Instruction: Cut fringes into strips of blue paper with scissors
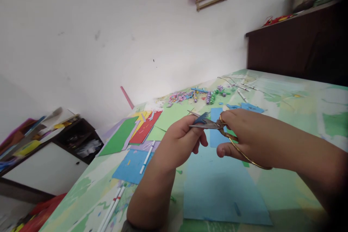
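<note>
My right hand [241, 136] grips a pair of scissors [210, 124] with gold-coloured handles, and the blades stand apart. Between the blades is a small blue piece of paper [202, 117] with a fringed edge. My left hand [185, 136] pinches that piece at its lower end, close to the blade tips. Under both hands a large light-blue sheet [223, 188] lies on the table, with a smaller blue sheet [214, 136] just behind it, partly hidden by my hands.
Green [119, 136] and red sheets [146, 127] lie to the left, near a white stick [147, 157] on a blue sheet [127, 166]. Curled paper pieces [209, 96] are heaped at the back. A white wall [108, 43] stands behind the table; a dark cabinet [285, 43] is at right.
</note>
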`<state>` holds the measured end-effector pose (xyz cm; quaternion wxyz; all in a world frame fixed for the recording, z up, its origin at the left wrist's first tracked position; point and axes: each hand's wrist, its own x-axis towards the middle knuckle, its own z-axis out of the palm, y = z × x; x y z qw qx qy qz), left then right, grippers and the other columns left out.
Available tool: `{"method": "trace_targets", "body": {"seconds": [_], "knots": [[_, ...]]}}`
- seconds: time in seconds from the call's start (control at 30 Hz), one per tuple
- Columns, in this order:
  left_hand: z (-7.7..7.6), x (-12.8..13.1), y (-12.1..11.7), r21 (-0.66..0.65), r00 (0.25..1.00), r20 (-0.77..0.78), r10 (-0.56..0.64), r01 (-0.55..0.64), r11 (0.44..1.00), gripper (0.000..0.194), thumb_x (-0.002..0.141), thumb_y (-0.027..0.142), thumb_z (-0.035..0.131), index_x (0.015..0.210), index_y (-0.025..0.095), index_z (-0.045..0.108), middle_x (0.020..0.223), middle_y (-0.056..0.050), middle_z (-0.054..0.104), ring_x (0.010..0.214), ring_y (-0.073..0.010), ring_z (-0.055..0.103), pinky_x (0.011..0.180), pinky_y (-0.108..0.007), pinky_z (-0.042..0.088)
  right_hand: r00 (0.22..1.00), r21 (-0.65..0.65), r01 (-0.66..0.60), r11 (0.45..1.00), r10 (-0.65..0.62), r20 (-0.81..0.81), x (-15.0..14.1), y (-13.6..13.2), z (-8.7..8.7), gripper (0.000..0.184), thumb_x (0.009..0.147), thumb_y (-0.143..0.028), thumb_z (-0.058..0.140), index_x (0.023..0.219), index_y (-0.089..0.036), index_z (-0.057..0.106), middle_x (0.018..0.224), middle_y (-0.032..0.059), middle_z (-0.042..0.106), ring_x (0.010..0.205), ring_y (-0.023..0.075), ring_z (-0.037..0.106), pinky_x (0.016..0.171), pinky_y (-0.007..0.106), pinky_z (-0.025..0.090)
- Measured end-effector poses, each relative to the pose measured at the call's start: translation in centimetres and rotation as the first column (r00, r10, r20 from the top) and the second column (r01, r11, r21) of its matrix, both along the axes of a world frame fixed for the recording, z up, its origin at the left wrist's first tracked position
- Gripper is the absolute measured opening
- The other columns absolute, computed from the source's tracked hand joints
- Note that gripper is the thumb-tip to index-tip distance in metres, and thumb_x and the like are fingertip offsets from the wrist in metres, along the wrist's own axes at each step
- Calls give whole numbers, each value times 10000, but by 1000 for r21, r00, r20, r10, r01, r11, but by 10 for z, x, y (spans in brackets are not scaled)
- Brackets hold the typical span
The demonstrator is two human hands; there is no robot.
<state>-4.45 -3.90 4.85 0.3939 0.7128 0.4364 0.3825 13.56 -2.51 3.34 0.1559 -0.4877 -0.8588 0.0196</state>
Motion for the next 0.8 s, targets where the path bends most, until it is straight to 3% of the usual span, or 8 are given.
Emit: {"method": "trace_targets", "body": {"seconds": [0.13, 0.3, 0.67, 0.8], "knots": [[1, 1, -1, 14, 996, -54, 65, -65, 998, 260, 835, 220, 387, 594, 164, 467, 495, 49, 476, 431, -45, 396, 439, -176, 320, 999, -1, 26, 1000, -26, 18, -1, 0, 2, 544, 663, -754, 367, 712, -219, 452, 719, 52, 533, 622, 224, 480, 507, 314, 317], [3, 2, -3, 10, 997, -75, 7, -6, 1000, 288, 839, 210, 378, 564, 166, 454, 485, 47, 446, 429, -53, 384, 440, -191, 314, 1000, -24, 1, 1000, -1, -2, -3, -4, 6, 533, 657, -746, 389, 702, -220, 463, 697, 49, 533, 593, 210, 474, 502, 309, 312], [0, 0, -8, 226, 990, -143, 14, 19, 974, 282, 871, 228, 354, 616, 174, 464, 504, 57, 446, 424, -51, 370, 461, -203, 314, 1000, -11, -24, 1000, 24, -20, -6, -10, 6, 472, 708, -690, 376, 650, -224, 425, 634, 38, 516, 523, 184, 434, 461, 294, 299], [5, -4, -9, 193, 985, -175, -3, 37, 981, 302, 865, 226, 357, 584, 177, 456, 482, 53, 442, 424, -59, 382, 457, -203, 321, 999, -23, -41, 999, 41, 25, -9, -9, 8, 389, 750, -591, 394, 615, -226, 390, 584, 25, 510, 483, 163, 411, 440, 277, 278]]}}
